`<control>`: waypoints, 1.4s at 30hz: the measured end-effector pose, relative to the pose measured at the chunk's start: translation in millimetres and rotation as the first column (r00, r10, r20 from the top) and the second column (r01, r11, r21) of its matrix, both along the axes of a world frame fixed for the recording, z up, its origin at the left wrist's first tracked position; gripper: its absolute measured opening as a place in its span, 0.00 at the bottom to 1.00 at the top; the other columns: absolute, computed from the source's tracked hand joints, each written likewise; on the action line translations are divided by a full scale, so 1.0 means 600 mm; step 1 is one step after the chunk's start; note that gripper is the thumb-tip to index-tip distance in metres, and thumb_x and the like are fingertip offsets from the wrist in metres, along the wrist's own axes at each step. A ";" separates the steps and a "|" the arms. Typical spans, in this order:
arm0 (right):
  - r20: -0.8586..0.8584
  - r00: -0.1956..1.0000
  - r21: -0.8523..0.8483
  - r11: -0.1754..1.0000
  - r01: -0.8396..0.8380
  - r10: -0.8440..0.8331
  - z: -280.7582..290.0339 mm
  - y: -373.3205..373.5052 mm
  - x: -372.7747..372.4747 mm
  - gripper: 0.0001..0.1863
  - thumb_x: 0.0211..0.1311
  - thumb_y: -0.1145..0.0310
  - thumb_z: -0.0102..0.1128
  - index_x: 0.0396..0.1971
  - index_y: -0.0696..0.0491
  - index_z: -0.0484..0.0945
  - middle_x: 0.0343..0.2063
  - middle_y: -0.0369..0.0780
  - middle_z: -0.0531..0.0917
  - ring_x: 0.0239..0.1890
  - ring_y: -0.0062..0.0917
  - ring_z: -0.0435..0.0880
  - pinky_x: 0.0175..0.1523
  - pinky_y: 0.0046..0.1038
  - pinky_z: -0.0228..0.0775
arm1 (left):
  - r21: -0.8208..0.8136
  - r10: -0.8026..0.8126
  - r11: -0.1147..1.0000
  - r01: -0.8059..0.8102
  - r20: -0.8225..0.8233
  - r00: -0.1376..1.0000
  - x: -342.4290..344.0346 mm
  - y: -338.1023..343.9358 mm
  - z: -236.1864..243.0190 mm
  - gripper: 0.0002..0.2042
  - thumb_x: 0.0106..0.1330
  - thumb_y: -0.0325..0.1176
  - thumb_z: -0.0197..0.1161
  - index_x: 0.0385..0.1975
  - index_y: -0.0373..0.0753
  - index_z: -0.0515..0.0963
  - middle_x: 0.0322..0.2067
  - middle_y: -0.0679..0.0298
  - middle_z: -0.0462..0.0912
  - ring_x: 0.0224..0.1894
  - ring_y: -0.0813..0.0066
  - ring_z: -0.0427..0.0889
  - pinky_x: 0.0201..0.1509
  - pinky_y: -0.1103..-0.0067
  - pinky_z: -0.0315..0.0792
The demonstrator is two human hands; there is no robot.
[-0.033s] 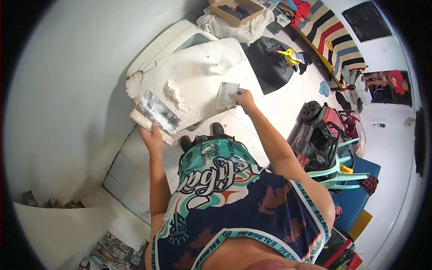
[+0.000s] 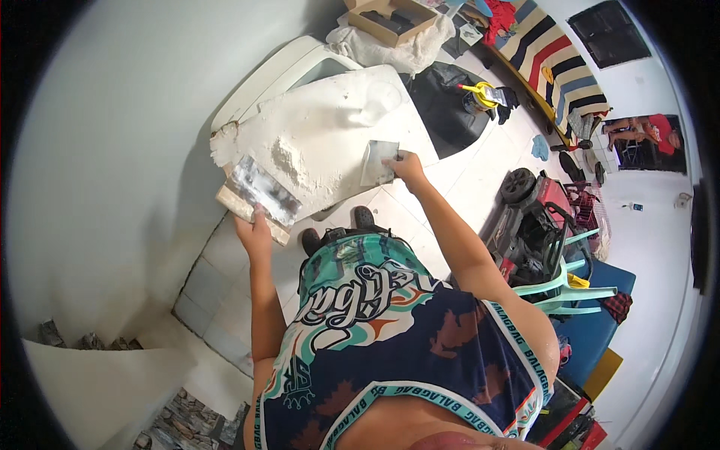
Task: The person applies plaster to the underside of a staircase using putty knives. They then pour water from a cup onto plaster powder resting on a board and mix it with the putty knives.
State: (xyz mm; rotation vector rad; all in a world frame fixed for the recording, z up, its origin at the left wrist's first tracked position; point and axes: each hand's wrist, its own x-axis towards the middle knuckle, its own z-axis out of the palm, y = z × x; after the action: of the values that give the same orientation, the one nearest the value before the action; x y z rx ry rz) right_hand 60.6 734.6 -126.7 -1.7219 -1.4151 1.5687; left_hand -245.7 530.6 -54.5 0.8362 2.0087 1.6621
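My left hand (image 2: 256, 234) is closed on the wooden handle of a wide-bladed scraper (image 2: 262, 187), held by the near left edge of a white board. White paste smears its metal blade. In my right hand (image 2: 407, 166) is a thin, flat, greyish scraper plate (image 2: 377, 165), pinched at its right side over the board's near right edge. On the white board (image 2: 315, 112) lies a heap of white powder (image 2: 287, 159), scattered toward the near edge. A translucent white container (image 2: 379, 101) rests farther back on it.
Behind the board stand a white plastic chair (image 2: 262, 82) and an open cardboard box (image 2: 394, 26) on a white sack. A yellow-rimmed bucket (image 2: 480, 97) is at the far right. Wheeled red-and-black equipment (image 2: 529, 210) and a pale green chair (image 2: 562, 289) sit to my right; a wall (image 2: 112, 150) borders the left.
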 end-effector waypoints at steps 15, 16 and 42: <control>-0.079 0.987 0.013 0.990 0.143 -0.141 -0.007 0.006 0.117 0.12 0.59 0.75 0.57 0.40 0.66 0.76 0.30 0.42 0.82 0.29 0.23 0.81 0.34 0.25 0.75 | -0.071 0.029 0.997 -0.013 0.235 0.971 -0.017 -0.024 -0.010 0.19 0.65 0.26 0.53 0.54 0.23 0.63 0.51 0.50 0.73 0.50 0.67 0.74 0.54 0.76 0.67; -0.045 0.989 0.006 0.990 0.138 -0.138 -0.009 0.002 0.110 0.11 0.58 0.74 0.58 0.38 0.66 0.77 0.29 0.42 0.82 0.29 0.23 0.80 0.33 0.25 0.73 | -0.048 0.022 0.999 -0.011 0.243 0.970 -0.017 -0.023 -0.009 0.19 0.65 0.25 0.53 0.54 0.24 0.63 0.51 0.50 0.72 0.50 0.67 0.74 0.54 0.76 0.67; 0.367 0.841 0.370 0.768 -0.524 0.397 0.066 0.026 -0.120 0.16 0.55 0.64 0.59 0.38 0.61 0.77 0.27 0.53 0.80 0.31 0.44 0.80 0.39 0.37 0.70 | -0.042 0.074 0.997 -0.069 0.132 0.989 -0.037 -0.024 -0.018 0.15 0.62 0.26 0.56 0.47 0.25 0.69 0.43 0.53 0.77 0.43 0.67 0.77 0.49 0.75 0.69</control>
State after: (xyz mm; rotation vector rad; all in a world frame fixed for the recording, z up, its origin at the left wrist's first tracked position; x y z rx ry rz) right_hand -11.5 750.3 -87.1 -1.3861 -2.2832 1.0831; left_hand -267.8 516.5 -65.5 0.6302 1.9922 1.6672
